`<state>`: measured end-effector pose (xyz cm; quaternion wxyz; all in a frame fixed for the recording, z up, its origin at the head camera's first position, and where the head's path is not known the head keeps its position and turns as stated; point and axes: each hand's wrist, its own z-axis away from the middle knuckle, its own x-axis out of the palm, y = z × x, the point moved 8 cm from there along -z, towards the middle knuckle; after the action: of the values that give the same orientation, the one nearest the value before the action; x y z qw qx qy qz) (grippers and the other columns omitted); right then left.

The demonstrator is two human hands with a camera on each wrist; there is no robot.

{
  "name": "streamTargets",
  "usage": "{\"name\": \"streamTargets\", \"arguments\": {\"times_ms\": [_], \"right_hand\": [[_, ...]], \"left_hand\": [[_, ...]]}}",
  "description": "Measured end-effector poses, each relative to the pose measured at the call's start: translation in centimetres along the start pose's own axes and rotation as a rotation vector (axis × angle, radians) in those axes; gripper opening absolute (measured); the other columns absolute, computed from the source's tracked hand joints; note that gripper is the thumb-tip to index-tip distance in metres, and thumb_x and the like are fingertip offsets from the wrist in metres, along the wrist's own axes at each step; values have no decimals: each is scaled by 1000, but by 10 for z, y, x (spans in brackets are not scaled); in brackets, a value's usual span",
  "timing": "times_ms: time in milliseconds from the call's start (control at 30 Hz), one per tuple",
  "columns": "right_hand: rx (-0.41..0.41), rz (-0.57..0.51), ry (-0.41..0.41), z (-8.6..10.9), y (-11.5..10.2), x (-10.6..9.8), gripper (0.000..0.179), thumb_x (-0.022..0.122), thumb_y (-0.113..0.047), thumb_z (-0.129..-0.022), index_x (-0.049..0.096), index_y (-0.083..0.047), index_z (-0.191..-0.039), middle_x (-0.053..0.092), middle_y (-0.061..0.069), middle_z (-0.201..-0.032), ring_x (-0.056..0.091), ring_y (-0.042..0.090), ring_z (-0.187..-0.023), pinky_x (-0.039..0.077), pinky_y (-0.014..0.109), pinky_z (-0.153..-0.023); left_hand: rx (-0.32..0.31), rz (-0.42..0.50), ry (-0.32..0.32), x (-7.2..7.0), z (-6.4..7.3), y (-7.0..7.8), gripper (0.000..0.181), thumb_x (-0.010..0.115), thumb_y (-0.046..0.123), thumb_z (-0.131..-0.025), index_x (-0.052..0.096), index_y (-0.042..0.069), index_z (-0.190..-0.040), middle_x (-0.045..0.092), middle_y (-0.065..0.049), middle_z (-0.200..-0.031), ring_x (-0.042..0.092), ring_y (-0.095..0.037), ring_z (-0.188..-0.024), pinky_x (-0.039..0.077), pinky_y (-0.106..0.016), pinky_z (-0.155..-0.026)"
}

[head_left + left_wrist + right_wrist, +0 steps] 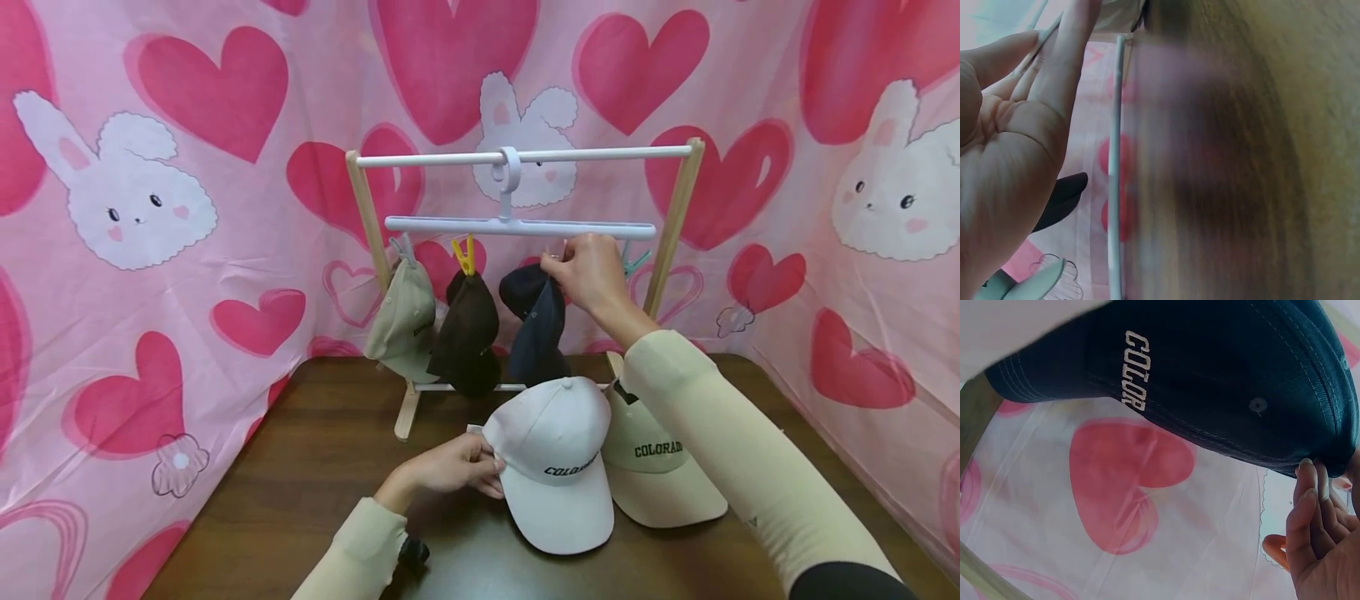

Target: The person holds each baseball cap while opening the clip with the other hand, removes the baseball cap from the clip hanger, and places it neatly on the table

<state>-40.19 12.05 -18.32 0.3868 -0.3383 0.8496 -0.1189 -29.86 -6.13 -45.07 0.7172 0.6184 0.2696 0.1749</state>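
Observation:
My right hand (596, 271) is raised under the hanger bar and pinches the top of a navy cap (542, 329). In the right wrist view its fingers (1310, 515) press at the crown, and an orange clip (1275, 550) shows beside them. Lower down, my left hand (461, 465) grips the left edge of a white cap (555, 433) with dark lettering. That cap's brim points toward me. Seen from the left wrist, the hand (1016, 125) has its thumb against long fingers, a thin pale edge between them.
A white hanger (450, 224) hangs from a wood-and-white rack (420, 160). Clipped on it are a beige cap (405, 321) and a dark brown cap (467, 333), the latter by a yellow clip (465, 254). Another beige cap (648, 467) lies on the brown table (285, 500), under my right arm.

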Motion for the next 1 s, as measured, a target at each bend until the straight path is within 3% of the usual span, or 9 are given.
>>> {"name": "streamTargets", "arguments": {"times_ms": [167,433,767,1000], "right_hand": [[-4,5,6,0,0,-1,34,70,-30,-95,74,-3,-75,62,8,-61,59,21,-54,54,33,-50],[-7,2,5,0,-2,0,35,71,-29,-95,74,-2,-74,63,9,-62,58,22,-56,53,34,-50],[11,-17,-9,3,-1,2,34,70,-30,-96,75,-2,-76,63,9,-63,58,22,-57,53,33,-50],[8,-10,-8,3,-1,3,34,69,-30,-96,75,-2,-77,63,9,-63,58,22,-58,52,33,-49]], "left_hand": [[-79,17,-32,3,1,-6,22,51,6,-107,61,-11,-115,74,-26,-104,75,-33,-95,59,-46,-88],[-204,27,-67,9,5,-15,23,52,10,-108,64,-10,-105,74,-27,-95,76,-22,-80,63,-41,-78],[-305,-48,8,2,8,-24,26,53,11,-106,67,-10,-100,73,-17,-87,74,-21,-75,64,-38,-73],[-300,-103,81,-9,9,-20,22,54,10,-106,66,-8,-106,72,-16,-87,73,-24,-76,64,-41,-74]]}}
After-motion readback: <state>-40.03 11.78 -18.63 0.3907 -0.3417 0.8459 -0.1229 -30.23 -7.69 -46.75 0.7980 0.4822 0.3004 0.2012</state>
